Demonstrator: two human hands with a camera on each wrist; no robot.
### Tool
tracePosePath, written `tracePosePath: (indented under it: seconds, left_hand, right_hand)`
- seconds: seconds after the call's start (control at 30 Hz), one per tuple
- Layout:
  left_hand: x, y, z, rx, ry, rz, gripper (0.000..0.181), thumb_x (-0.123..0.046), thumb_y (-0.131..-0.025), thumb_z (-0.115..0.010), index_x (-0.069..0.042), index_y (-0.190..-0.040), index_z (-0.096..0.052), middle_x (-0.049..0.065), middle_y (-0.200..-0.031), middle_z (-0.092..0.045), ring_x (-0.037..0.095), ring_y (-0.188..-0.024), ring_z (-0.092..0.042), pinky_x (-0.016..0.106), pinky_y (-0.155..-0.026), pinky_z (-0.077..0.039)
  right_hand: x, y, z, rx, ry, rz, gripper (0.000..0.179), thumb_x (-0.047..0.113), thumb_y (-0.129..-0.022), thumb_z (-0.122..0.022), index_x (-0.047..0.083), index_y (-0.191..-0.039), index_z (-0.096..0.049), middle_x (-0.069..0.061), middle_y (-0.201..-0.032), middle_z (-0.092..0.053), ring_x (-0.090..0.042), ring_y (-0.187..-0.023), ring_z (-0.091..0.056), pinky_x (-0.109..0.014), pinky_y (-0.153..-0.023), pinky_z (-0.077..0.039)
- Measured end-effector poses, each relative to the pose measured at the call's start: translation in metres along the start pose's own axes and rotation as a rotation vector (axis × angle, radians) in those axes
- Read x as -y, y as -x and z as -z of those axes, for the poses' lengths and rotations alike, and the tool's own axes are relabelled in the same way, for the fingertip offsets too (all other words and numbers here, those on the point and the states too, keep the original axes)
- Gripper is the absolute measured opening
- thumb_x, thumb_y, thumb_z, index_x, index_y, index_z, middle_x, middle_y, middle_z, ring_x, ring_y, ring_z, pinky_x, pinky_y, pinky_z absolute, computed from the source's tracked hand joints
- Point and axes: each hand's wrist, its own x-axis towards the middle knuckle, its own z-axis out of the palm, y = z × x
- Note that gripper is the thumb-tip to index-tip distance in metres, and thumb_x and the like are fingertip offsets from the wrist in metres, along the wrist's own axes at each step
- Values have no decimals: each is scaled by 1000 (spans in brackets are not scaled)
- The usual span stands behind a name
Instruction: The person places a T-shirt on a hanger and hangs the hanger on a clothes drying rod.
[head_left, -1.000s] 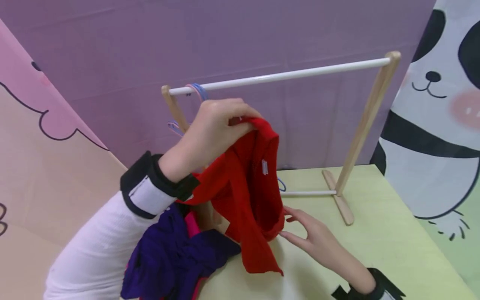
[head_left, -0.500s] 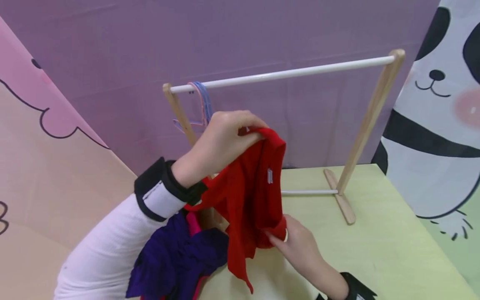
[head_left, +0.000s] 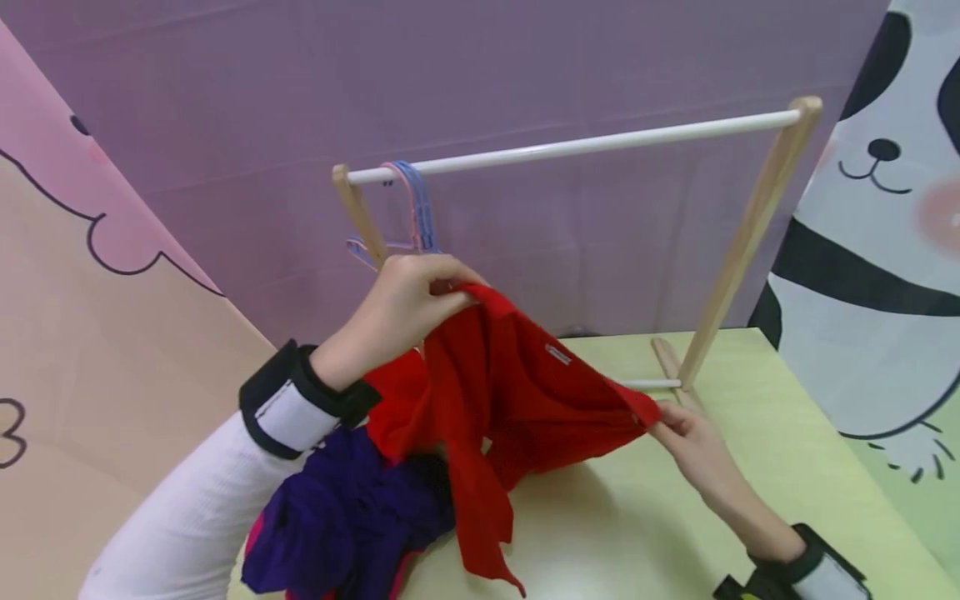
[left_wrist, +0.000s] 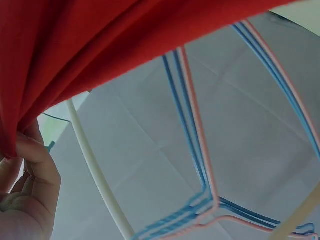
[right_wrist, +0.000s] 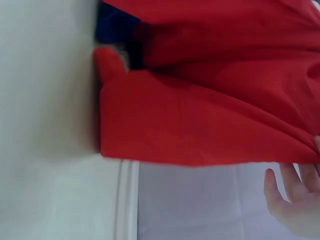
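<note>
A small red top with a white neck label is stretched between both hands over the table. My left hand pinches one end of its collar, high up near the hangers. Lower and to the right, my right hand pinches the other end of the collar edge. One sleeve dangles down in front, close over the tabletop. In the left wrist view, the left hand grips gathered red cloth. The right wrist view catches the right hand at the cloth's edge, its pinching fingertips partly out of frame.
A wooden rack with a white top rail stands at the back. Blue and pink hangers hang at its left end. A crumpled dark purple garment, with magenta cloth beneath, lies at the left of the pale table.
My right hand first took hold of the red top's lower collar edge, then drew it out to the right. My left hand has come down, and the cloth is now spread wide.
</note>
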Motion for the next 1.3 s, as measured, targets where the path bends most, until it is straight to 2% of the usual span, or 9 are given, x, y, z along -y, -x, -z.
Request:
tracePosePath:
  seconds: [0.1, 0.17, 0.47, 0.7, 0.83, 1.0, 1.1, 1.23, 1.3]
  left_hand:
    - [3, 4, 3, -6, -2, 13, 13, 1, -74, -65, -7, -84, -67, 6, -77, -66, 10, -70, -55, 33, -61, -49]
    - [4, 6, 5, -15, 10, 26, 12, 0, -74, -65, -7, -84, -67, 7, -77, -66, 10, -69, -55, 34, -61, -49]
    - [3, 8, 18, -108, 4, 105, 8, -6, -73, -68, -8, -81, -68, 6, -73, -66, 9, -59, -50, 29, -52, -42]
    - [-5, 6, 28, -220, 52, 94, 6, -6, -75, -67, -8, -80, -67, 3, -63, -63, 9, -49, -43, 22, -45, -32]
    - [-10, 3, 33, -269, 109, 60, 7, -2, -74, -66, -6, -79, -67, 5, -64, -64, 9, -49, -46, 19, -44, -33]
    - [-14, 1, 36, -281, 136, 58, 7, -1, -73, -67, -5, -78, -67, 6, -65, -65, 9, -50, -50, 17, -45, -35]
    - [-13, 5, 35, -213, 138, 92, 7, -4, -73, -68, -7, -79, -67, 5, -66, -65, 10, -51, -49, 18, -46, -36]
    - [-10, 19, 26, -65, 138, 137, 7, -9, -76, -67, -11, -82, -67, 0, -60, -57, 11, -49, -41, 23, -44, -33]
    - [-7, 27, 20, -4, 126, 145, 6, -12, -76, -67, -12, -82, -66, -2, -56, -49, 11, -49, -35, 25, -42, -29]
  right_hand:
    - [10, -6, 23, -18, -5, -78, 29, 19, -89, -51, -3, -108, -55, 22, -84, -61, 2, -88, -51, -17, -73, -40]
    - [19, -11, 36, -29, -53, -80, 29, 20, -89, -51, -1, -109, -55, 21, -85, -62, 1, -88, -51, -15, -74, -39]
    - [66, -29, 78, -62, -470, 171, 19, -1, -87, -47, -6, -104, -54, 4, -86, -66, -8, -83, -56, -11, -75, -43]
    - [105, -39, 101, -167, -453, 218, 26, 3, -87, -49, -10, -109, -48, -6, -96, -60, -14, -89, -52, -13, -80, -41]
    - [120, -47, 120, -252, -321, 149, 34, 17, -88, -48, -1, -116, -48, -8, -107, -52, -15, -95, -47, -10, -78, -40]
    - [126, -61, 146, -247, -46, 193, 35, 19, -89, -44, 3, -119, -48, -6, -108, -54, -12, -89, -51, -9, -71, -42]
    - [121, -59, 153, -177, -2, 197, 28, 11, -90, -44, 3, -116, -50, 1, -95, -61, -8, -78, -56, -9, -65, -44]
    - [114, -45, 144, -89, 178, 31, 25, 18, -92, -43, 7, -113, -50, 14, -80, -60, -3, -70, -55, -6, -60, -41]
    - [109, -38, 138, -41, 348, -56, 28, 26, -92, -43, 9, -113, -49, 17, -78, -59, -3, -71, -54, -11, -63, -41]
